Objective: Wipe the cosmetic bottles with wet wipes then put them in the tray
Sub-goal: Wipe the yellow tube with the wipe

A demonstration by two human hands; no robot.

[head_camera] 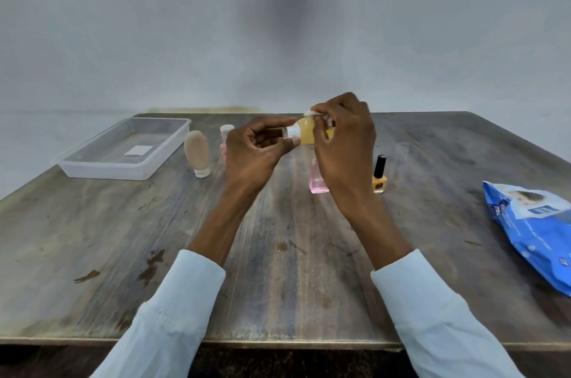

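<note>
Above mid-table: left hand (258, 147) pinches the cap end of a yellow bottle (304, 134) held sideways | right hand (343, 136) grips a white wipe (312, 113) against it | under right hand: pink bottle (318, 181) | right: nail polish (379, 175), wipes pack (534, 229) | left: beige tube (197, 153), tray (123, 147)

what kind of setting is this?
Probably a staged indoor tabletop setup, not a real bathroom: worn wooden table against a bare grey wall, with only a clear tray and wipes pack.
</note>
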